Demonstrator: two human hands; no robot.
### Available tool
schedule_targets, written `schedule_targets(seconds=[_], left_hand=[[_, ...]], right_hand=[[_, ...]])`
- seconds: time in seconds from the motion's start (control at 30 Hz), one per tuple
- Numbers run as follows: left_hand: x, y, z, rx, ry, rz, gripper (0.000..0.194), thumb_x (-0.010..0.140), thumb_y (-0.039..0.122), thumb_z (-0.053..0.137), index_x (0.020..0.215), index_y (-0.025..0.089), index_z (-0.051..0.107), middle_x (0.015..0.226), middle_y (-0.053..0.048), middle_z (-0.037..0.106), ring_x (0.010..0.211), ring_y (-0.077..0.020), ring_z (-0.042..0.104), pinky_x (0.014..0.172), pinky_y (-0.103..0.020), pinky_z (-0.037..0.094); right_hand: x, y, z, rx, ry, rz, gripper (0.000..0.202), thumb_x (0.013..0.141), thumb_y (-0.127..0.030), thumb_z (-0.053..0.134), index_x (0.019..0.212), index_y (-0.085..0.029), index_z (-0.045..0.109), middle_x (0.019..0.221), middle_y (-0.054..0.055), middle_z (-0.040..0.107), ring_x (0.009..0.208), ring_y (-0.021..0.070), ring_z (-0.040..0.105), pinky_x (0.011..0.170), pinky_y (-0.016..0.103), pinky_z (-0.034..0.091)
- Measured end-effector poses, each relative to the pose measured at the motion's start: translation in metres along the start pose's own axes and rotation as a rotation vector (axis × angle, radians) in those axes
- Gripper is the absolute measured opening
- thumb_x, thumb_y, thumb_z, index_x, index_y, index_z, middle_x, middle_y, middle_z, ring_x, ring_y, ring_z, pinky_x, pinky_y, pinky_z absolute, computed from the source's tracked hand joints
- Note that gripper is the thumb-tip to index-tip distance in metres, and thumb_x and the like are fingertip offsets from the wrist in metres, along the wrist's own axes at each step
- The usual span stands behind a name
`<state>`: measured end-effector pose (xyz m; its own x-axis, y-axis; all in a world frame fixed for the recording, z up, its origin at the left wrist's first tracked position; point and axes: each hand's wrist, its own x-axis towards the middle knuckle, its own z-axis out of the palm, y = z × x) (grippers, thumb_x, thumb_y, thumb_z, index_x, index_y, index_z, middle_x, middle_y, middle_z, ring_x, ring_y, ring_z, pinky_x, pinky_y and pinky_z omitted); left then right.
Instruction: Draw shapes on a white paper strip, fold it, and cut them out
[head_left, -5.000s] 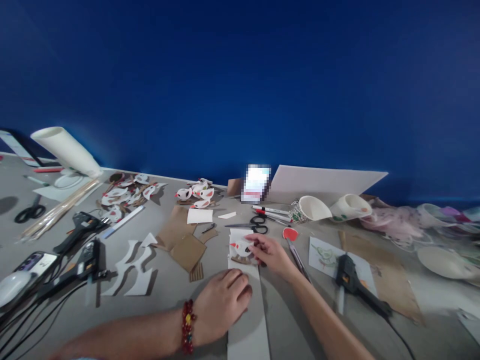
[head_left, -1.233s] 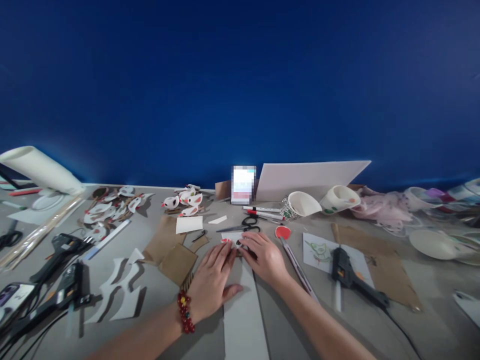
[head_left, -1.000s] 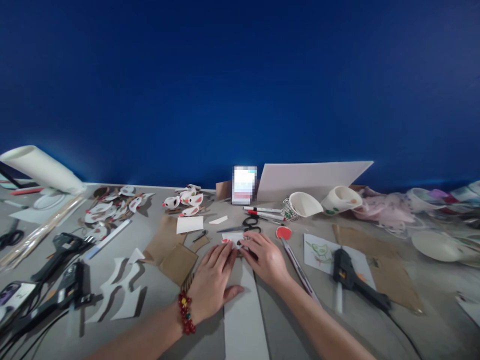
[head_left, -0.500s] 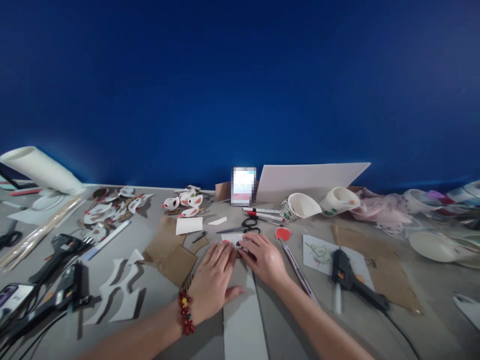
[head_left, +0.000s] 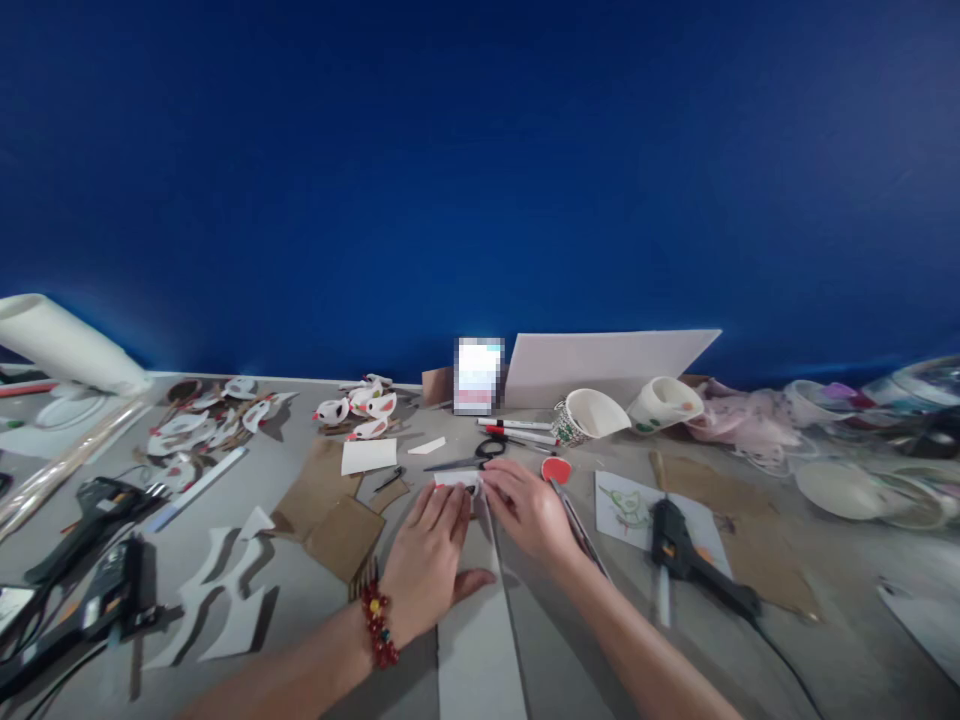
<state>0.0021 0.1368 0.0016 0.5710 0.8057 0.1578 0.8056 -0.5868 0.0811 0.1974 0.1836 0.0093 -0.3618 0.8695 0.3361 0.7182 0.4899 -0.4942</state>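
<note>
My left hand (head_left: 427, 555), with a red beaded bracelet on its wrist, lies flat on a long white strip (head_left: 480, 650), fingers stretched out and pressing near its far end. Small red and dark marks show on the white piece (head_left: 454, 479) by those fingertips, most of it covered. At the strip's right edge, the fingers of my right hand (head_left: 532, 510) are bent together and pinch the edge, which looks slightly raised. Scissors (head_left: 487, 455) lie just beyond both hands. A purple-grey cutter (head_left: 576, 525) rests beside my right wrist, near a red round piece (head_left: 556, 470).
Several white paper birds (head_left: 367, 408) sit at the back. On the left are two glue guns (head_left: 101, 515) and curved white cutouts (head_left: 232, 590); a third glue gun (head_left: 697, 560) lies right on a drawing (head_left: 622, 505). A phone (head_left: 478, 375) stands by the wall, near paper cups (head_left: 592, 415).
My right fingertips have shifted slightly, and the strip's edge beside them now shows raised. More of the white piece shows beyond my left fingers. The whole view has shifted a little.
</note>
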Motion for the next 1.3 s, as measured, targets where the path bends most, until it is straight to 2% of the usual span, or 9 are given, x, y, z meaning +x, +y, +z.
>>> schedule_targets(seconds=[0.1, 0.23, 0.37, 0.53, 0.67, 0.83, 0.93, 1.03, 1.3], left_hand=[[0.001, 0.001, 0.002, 0.021, 0.005, 0.000, 0.087, 0.084, 0.074, 0.042, 0.137, 0.005, 0.050, 0.144, -0.017, 0.048, 0.132, -0.0305, 0.040, 0.116, -0.044, 0.024], [0.002, 0.002, 0.004, 0.039, 0.009, -0.010, 0.088, 0.083, 0.075, 0.042, 0.137, 0.005, 0.050, 0.143, -0.017, 0.049, 0.132, -0.0304, 0.041, 0.116, -0.044, 0.024], [0.002, 0.003, -0.001, 0.048, 0.009, 0.001, 0.086, 0.085, 0.075, 0.038, 0.136, 0.008, 0.051, 0.144, -0.016, 0.048, 0.131, -0.0302, 0.042, 0.117, -0.048, 0.020], [0.001, 0.005, -0.001, 0.067, -0.009, -0.005, 0.085, 0.085, 0.075, 0.038, 0.136, 0.009, 0.052, 0.146, -0.018, 0.046, 0.132, -0.0315, 0.040, 0.116, -0.052, 0.019], [0.000, 0.009, 0.002, 0.092, -0.033, -0.018, 0.087, 0.086, 0.074, 0.038, 0.137, 0.006, 0.051, 0.149, -0.021, 0.040, 0.133, -0.0339, 0.038, 0.112, -0.048, 0.026], [-0.001, 0.011, 0.002, 0.063, -0.035, -0.032, 0.088, 0.085, 0.074, 0.041, 0.138, 0.005, 0.049, 0.148, -0.022, 0.040, 0.132, -0.0342, 0.040, 0.106, -0.046, 0.032], [-0.001, 0.010, 0.001, 0.032, -0.020, -0.032, 0.088, 0.083, 0.075, 0.044, 0.138, 0.006, 0.050, 0.146, -0.021, 0.044, 0.131, -0.0336, 0.041, 0.106, -0.046, 0.031], [-0.001, 0.009, -0.001, 0.020, -0.017, -0.024, 0.089, 0.083, 0.076, 0.042, 0.137, 0.006, 0.050, 0.146, -0.020, 0.044, 0.132, -0.0337, 0.040, 0.108, -0.047, 0.029], [0.000, 0.008, -0.003, 0.015, -0.051, -0.024, 0.088, 0.086, 0.074, 0.036, 0.141, 0.006, 0.045, 0.147, -0.020, 0.043, 0.132, -0.0330, 0.038, 0.108, -0.047, 0.026]], right_hand=[[0.019, 0.009, -0.014, -0.205, -0.007, 0.122, 0.025, 0.097, -0.023, 0.045, 0.112, -0.020, 0.064, 0.112, 0.008, 0.068, 0.102, 0.0225, 0.062, 0.086, 0.031, 0.048], [0.049, 0.022, -0.023, -0.565, -0.238, 0.209, 0.017, 0.092, -0.018, 0.050, 0.099, -0.017, 0.065, 0.099, 0.010, 0.070, 0.098, 0.0255, 0.061, 0.083, 0.032, 0.044], [0.063, 0.029, -0.018, -0.610, -0.284, 0.207, 0.017, 0.087, -0.009, 0.050, 0.093, -0.014, 0.066, 0.096, 0.012, 0.070, 0.095, 0.0243, 0.061, 0.080, 0.029, 0.042], [0.061, 0.026, -0.030, -0.617, -0.260, 0.177, 0.015, 0.085, -0.013, 0.053, 0.093, -0.013, 0.066, 0.089, 0.013, 0.069, 0.093, 0.0258, 0.061, 0.076, 0.030, 0.041], [0.057, 0.019, -0.048, -0.275, -0.141, 0.174, 0.029, 0.086, -0.018, 0.051, 0.111, -0.020, 0.065, 0.084, 0.006, 0.068, 0.079, 0.0215, 0.061, 0.070, 0.029, 0.041], [0.056, 0.010, -0.041, 0.890, -0.379, 0.309, 0.025, 0.086, -0.032, 0.055, 0.100, -0.018, 0.069, 0.081, 0.006, 0.068, 0.071, 0.0179, 0.061, 0.068, 0.030, 0.047], [0.057, 0.007, -0.023, 1.274, -0.355, 0.410, 0.028, 0.082, -0.035, 0.064, 0.104, -0.018, 0.065, 0.082, 0.006, 0.067, 0.072, 0.0169, 0.061, 0.069, 0.029, 0.047], [0.061, 0.003, -0.002, 1.237, -0.292, 0.433, 0.021, 0.082, -0.036, 0.068, 0.094, -0.018, 0.064, 0.072, 0.001, 0.061, 0.065, 0.0132, 0.055, 0.061, 0.025, 0.043], [0.074, -0.006, 0.036, 0.801, -0.213, 0.318, 0.020, 0.091, -0.032, 0.048, 0.086, -0.018, 0.061, 0.057, -0.004, 0.051, 0.052, 0.0110, 0.047, 0.054, 0.023, 0.038]])
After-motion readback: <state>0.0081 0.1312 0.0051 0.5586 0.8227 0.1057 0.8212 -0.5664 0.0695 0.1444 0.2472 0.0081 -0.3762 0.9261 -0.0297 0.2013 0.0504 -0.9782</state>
